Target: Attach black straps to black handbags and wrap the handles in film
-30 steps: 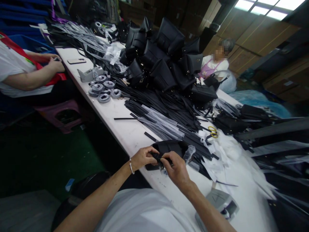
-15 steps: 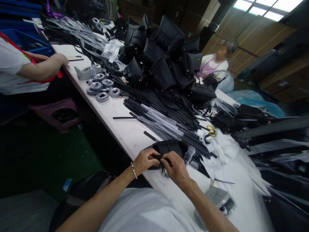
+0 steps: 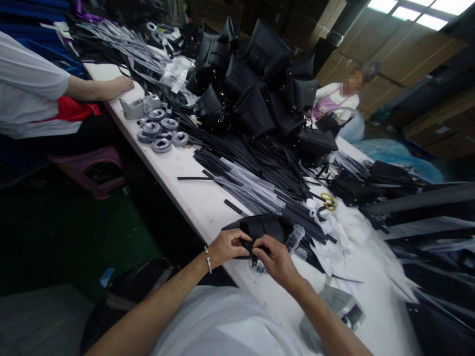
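A small black bag (image 3: 265,228) lies at the near edge of the white table (image 3: 193,198). My left hand (image 3: 227,245), with a bracelet at the wrist, pinches the bag's near end. My right hand (image 3: 277,259) pinches the same spot from the other side, fingertips almost touching the left ones. A small shiny piece hangs just under my fingers; I cannot make out what it is. A crumpled clear wrapper (image 3: 295,236) lies beside the bag on its right.
Black straps (image 3: 260,183) cover the table's middle, with a heap of black bags (image 3: 256,84) behind. Tape rolls (image 3: 159,132) and a dispenser (image 3: 139,106) sit far left beside a seated person's arm (image 3: 96,89). Yellow scissors (image 3: 327,201) lie right; a grey dispenser (image 3: 337,309) near my right forearm. Another person (image 3: 334,106) sits across.
My hands stayed pinched on the bag, shifting slightly right. The person at the far left stretched a hand flat onto the table.
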The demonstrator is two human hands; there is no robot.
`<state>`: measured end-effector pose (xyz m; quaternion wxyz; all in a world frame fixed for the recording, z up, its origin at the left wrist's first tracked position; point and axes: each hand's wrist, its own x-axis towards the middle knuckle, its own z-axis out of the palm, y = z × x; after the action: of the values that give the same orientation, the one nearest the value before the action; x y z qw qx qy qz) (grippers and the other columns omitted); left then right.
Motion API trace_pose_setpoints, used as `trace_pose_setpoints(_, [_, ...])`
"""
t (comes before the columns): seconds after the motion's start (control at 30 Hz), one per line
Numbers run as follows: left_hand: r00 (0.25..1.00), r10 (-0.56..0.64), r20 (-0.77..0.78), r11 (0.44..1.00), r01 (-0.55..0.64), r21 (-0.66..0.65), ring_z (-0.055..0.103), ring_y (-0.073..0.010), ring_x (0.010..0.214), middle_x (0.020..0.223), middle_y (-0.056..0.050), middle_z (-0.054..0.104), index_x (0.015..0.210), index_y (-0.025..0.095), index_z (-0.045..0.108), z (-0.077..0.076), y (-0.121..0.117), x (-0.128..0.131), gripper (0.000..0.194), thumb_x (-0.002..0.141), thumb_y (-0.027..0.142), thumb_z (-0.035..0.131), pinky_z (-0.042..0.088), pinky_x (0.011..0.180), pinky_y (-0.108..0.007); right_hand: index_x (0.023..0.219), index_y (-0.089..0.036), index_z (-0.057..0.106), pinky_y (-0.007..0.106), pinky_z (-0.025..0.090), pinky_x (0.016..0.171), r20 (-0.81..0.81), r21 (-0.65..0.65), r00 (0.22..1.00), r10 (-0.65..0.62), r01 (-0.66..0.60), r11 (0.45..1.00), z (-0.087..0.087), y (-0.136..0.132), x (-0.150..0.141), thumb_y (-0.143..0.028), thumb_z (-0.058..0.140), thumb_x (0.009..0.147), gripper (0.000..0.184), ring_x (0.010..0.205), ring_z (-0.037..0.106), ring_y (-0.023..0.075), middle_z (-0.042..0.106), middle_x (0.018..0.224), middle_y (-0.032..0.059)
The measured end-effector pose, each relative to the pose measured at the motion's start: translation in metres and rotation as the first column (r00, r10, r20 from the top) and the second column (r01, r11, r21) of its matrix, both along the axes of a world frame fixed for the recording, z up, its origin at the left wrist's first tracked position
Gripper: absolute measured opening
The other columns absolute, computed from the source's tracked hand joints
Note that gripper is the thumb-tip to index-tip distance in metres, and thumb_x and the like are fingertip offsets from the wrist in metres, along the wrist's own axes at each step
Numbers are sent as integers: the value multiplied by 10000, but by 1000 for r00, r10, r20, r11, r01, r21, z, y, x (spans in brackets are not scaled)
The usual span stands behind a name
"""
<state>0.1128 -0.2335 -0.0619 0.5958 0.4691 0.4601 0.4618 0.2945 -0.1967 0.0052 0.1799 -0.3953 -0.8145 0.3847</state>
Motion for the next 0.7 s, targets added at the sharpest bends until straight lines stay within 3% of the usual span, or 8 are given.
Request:
trace_pose_setpoints(0.27, [997,-11,-70,1000,12,9,526,-79,575,707,12,615,867,133,675,10,0,-1,243,652,219,747,412,530,-174,857,-214,650,298,466,720,82,36,997,-14,11,999,5,-1,-4,-260,541,882,120,786,617,181,659,819,37])
trace_pose_setpoints(0.53, [994,38,-98,999,-35,34,497,-82,564,676,10,604,814,128,686,7,-1,1,231,647,264,771,393,516,-180,876,-194,552,323,435,681,74,341,997,-23,-3,940,-14,-15,-9,-192,452,913,106,750,528,182,563,775,46])
trace_pose_setpoints(0.7, [977,124,-174,992,-120,30,535,-98,593,714,-3,640,825,145,707,14,-2,3,177,650,154,734,424,552,-191,858,-201,565,356,429,709,87,443,992,-90,43,895,-20,-20,-20,-168,457,891,118,749,526,203,577,762,55])
